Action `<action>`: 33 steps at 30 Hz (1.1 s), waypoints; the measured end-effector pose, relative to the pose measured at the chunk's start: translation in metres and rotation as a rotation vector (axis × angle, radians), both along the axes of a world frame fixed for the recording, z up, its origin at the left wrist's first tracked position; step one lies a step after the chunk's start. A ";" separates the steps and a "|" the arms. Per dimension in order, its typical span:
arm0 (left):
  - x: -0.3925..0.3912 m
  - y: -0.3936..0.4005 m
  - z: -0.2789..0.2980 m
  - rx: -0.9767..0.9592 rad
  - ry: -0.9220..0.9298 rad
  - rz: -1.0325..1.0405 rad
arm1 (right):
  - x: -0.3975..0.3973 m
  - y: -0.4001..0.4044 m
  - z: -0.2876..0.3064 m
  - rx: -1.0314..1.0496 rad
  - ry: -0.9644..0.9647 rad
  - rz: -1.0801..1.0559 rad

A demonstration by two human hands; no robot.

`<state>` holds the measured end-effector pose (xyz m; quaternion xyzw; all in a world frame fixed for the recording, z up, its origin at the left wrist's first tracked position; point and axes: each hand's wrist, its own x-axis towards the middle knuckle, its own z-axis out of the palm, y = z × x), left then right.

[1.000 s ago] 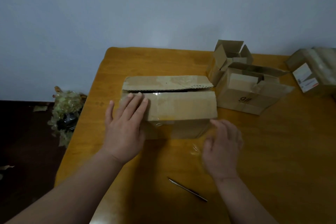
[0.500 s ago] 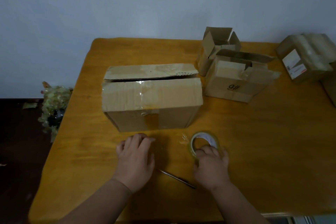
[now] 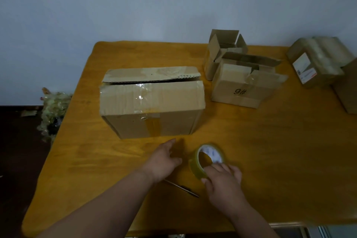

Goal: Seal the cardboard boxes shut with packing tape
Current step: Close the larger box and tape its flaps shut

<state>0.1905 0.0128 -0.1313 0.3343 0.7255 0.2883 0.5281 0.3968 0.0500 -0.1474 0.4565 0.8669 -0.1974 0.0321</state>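
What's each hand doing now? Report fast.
Left hand: open, holding nothing, just left of the tape roll.
Right hand: gripping the tape roll.

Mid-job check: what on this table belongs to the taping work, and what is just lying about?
Belongs to the job:
- tape roll, held by the right hand
- large box, top seam still gapped
- box marked 9#, flaps open
- small open box
- left hand, open beside the roll

Lying about:
- pen-like stick
- wrapped parcel with label
- crumpled plastic off the table
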 end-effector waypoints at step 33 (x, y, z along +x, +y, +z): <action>-0.175 -0.096 0.143 0.524 -0.107 0.694 | -0.158 0.033 0.195 -0.254 0.412 0.266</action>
